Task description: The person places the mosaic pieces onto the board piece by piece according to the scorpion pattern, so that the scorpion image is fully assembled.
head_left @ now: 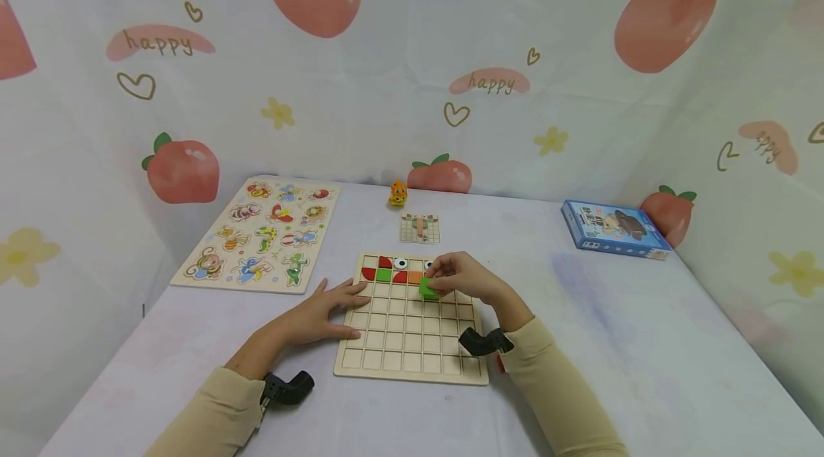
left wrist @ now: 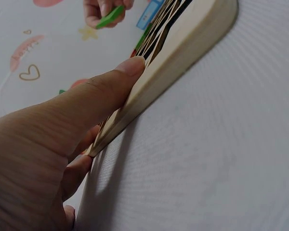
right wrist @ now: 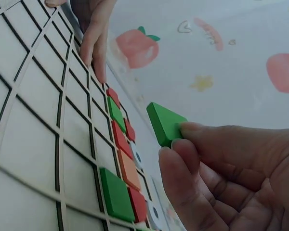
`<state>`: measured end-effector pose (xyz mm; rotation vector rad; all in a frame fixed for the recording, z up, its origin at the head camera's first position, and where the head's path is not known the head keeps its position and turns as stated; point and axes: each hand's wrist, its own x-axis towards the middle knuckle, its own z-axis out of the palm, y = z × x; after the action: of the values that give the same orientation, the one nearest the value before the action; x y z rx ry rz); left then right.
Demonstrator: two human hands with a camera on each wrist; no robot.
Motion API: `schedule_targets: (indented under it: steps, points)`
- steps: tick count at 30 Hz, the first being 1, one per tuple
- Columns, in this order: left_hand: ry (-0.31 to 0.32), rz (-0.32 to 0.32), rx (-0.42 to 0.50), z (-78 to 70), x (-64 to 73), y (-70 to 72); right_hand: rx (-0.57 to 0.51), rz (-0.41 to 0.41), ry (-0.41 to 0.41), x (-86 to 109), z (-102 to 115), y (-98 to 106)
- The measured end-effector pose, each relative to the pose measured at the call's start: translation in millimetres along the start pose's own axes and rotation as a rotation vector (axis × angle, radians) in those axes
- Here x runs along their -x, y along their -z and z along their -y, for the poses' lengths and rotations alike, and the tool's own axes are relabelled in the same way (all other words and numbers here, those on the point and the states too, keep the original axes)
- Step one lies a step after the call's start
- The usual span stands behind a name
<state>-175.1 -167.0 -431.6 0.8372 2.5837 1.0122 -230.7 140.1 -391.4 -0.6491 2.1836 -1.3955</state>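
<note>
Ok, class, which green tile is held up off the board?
The green tile pinched in the right grip: it alone is raised, while the other visible green tiles lie on the gridded board.

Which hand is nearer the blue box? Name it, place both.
Right. The right hand holds a green tile over the grid board, left of the blue box; the left hand rests on the board's left edge, farther left.
</note>
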Motion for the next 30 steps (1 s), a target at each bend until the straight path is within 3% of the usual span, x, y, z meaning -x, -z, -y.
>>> schedule_targets:
  steps: [15,23,30]
  points:
    - [-0.006,0.005,0.014,0.6,0.1,0.7,-0.045,-0.080,-0.063,-36.5,-0.9,-26.0]
    - [-0.001,0.002,-0.004,-0.4,-0.5,1.3,-0.056,-0.166,-0.106,-40.3,-0.7,-36.8]
    - [-0.006,0.000,0.000,0.8,-0.2,0.7,-0.027,-0.166,-0.112,-40.2,-3.1,-40.9]
